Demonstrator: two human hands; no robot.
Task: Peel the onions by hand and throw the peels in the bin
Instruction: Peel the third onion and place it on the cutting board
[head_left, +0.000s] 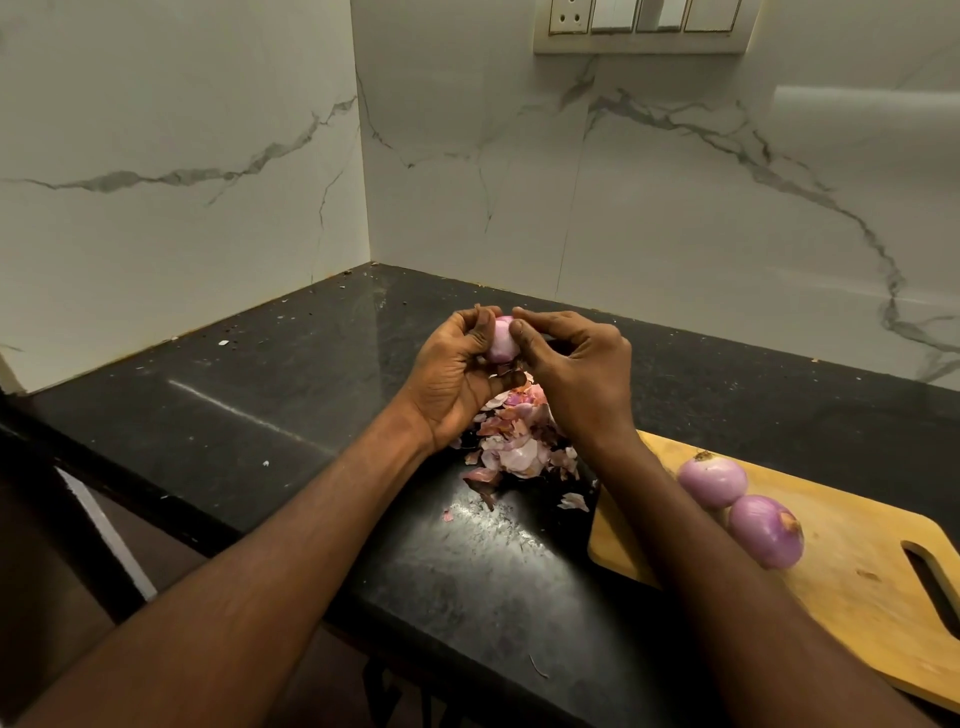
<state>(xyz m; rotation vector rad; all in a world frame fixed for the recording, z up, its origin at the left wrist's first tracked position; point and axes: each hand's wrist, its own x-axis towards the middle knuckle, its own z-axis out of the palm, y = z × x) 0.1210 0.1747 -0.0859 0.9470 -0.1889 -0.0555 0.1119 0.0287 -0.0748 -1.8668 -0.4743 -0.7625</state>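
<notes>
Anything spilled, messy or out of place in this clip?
Yes: the onion peels lie in a loose heap on the black counter, with scraps strewn toward the cutting board. No bin is in view. Pale specks dot the counter near the wall. Otherwise nothing odd.

Onion (502, 340): pale pink, mostly bare, pinched between both hands' fingertips. Peels (519, 441): loose pink-brown heap directly under the hands. Two peeled onions (740, 506) touching each other, well apart from the hands, beside the right forearm.
</notes>
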